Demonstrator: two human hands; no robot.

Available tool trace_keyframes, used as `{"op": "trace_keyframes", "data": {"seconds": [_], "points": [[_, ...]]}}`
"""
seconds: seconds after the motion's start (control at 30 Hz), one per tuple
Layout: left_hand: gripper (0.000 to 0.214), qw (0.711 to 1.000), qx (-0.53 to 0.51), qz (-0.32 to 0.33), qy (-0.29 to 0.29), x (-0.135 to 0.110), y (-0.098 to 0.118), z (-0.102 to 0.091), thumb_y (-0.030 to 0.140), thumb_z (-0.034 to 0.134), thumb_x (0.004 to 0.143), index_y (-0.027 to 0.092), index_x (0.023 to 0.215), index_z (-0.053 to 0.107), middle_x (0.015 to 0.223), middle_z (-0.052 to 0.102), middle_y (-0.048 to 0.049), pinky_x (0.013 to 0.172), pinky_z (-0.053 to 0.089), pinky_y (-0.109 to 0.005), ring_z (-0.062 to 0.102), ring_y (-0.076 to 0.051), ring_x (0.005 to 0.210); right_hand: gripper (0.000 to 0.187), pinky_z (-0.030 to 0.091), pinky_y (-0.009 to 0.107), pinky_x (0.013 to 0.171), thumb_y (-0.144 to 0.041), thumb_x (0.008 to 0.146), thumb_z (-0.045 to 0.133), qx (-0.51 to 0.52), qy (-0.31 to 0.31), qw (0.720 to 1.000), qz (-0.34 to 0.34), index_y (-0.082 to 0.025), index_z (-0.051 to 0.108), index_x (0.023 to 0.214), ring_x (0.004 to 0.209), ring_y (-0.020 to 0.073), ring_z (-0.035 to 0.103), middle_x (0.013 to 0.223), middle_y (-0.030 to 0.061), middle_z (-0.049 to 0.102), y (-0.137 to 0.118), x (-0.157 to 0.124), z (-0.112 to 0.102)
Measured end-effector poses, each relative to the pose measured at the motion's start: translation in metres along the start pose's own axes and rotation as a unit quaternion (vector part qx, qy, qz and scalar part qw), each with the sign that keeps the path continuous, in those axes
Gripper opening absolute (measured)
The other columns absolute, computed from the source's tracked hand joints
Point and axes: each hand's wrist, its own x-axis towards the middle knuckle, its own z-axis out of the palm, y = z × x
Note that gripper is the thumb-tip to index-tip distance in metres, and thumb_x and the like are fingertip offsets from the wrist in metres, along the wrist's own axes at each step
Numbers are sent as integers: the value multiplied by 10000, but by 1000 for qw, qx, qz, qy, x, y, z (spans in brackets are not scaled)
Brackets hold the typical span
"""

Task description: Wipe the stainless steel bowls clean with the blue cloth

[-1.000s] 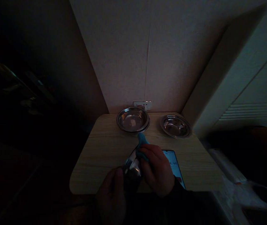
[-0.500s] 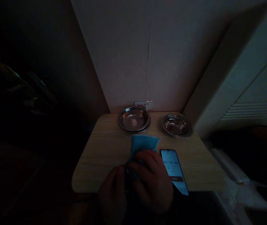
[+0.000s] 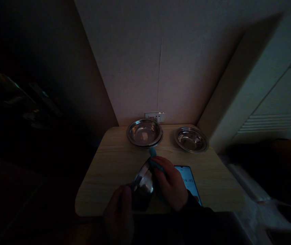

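L hand (image 3: 119, 204): fingers closed on rim of bowl (image 3: 143, 187), tilted, over near side of table (image 3: 104, 177). R hand (image 3: 171, 182): fingers gripping cloth (image 3: 152, 151) (blue, bunched) at bowl's far edge. Phone (image 3: 190, 182) partly hidden, right of R hand. Metal stack (image 3: 144, 132) far ctr.

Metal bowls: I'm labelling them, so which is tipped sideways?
The bowl held in the left hand; the other bowls sit on the table, facing upward.

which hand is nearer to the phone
Right. The right hand, holding the blue cloth, is just left of the phone, overlapping its edge in view; the left hand is farther left, gripping the metal bowl.
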Motion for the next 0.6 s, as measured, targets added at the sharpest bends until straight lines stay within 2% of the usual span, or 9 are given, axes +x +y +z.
{"op": "trace_keyframes", "data": {"seconds": [0.13, 0.23, 0.3, 0.5, 0.6], "points": [[345, 998, -5, 66, -23, 3, -5, -2, 500, 522, 744, 188, 659, 643, 640, 675, -33, 508, 492, -222, 608, -161, 572, 331, 469, 386, 913, -157, 845, 461, -3, 27, 999, 17, -200, 611, 1137, 1084, 213, 555, 1168, 97, 600, 3, -15, 2], [297, 984, 12, 147, -99, 5, -4, -4, 425, 499, 789, 190, 712, 664, 688, 683, -40, 534, 499, -224, 617, -157, 593, 342, 470, 382, 917, -140, 836, 464, -23, 37, 999, -1, -198, 603, 1143, 1103, 216, 541, 1180, 99, 590, -6, -27, 3], [247, 973, 31, 179, -141, 6, -6, -5, 385, 525, 784, 192, 749, 676, 712, 690, -46, 563, 516, -231, 636, -163, 623, 350, 476, 372, 914, -133, 829, 469, -28, 35, 999, -11, -205, 598, 1146, 1108, 215, 538, 1185, 96, 586, -10, -33, 3], [218, 947, 93, 236, -197, 11, -11, -11, 333, 548, 788, 216, 874, 710, 907, 709, -76, 744, 542, -278, 662, -191, 840, 366, 482, 381, 919, -145, 845, 447, -24, 22, 999, -9, -236, 571, 1176, 1122, 216, 536, 1198, 78, 585, -5, -43, 3], [223, 942, 110, 225, -222, 9, -7, -15, 305, 509, 822, 222, 905, 698, 951, 701, -71, 792, 528, -269, 654, -182, 887, 353, 482, 394, 923, -165, 854, 443, -21, 23, 1000, 2, -241, 566, 1177, 1124, 221, 539, 1197, 76, 590, -2, -47, 3]]}}
